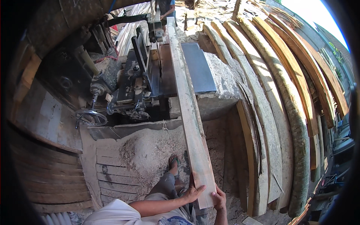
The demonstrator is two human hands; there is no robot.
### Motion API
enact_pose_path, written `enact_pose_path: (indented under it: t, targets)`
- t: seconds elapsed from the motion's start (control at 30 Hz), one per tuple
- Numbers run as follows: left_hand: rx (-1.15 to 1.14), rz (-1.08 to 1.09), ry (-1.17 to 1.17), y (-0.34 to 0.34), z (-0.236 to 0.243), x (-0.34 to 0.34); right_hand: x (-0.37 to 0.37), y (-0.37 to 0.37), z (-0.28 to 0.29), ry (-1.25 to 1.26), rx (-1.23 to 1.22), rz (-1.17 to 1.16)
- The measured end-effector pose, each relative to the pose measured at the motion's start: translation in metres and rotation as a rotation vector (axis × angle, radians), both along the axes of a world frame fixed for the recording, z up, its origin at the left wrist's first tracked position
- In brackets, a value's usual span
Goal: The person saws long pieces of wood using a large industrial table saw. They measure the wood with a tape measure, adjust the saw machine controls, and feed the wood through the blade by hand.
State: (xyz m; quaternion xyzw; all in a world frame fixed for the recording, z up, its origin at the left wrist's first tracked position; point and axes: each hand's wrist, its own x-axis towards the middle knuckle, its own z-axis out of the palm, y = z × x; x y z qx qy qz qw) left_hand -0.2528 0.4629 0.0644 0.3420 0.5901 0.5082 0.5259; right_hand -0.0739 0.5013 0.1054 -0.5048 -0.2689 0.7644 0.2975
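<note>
A long pale wooden plank with a rough bark-like right edge runs away from me across the metal saw table. My left hand grips the left side of its near end, thumb on top. On the other side my right hand holds the right edge, thumb up and fingers partly hidden beneath. The band saw's blade guide hangs just left of the plank's far part. An upright fence stands farther left on the machine.
A handwheel juts out at the left. Sawdust heaps on the floor before the machine. Long boards and slabs are stacked along the right. A co-worker stands at the plank's far end, one hand near the saw. My foot rests by the sawdust.
</note>
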Motion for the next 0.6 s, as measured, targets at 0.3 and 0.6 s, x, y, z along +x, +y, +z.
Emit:
enact_pose_path:
  t: [0.3,0.6]
  targets:
    - [-0.129,-0.153,0.282,-0.025,0.103,-0.189,0.022,0.002,0.040,-0.457,0.560,-0.059]
    - [0.136,0.769,0.513,-0.084,0.205,-0.413,-0.152,0.093,0.156,-0.251,1.017,-0.011]
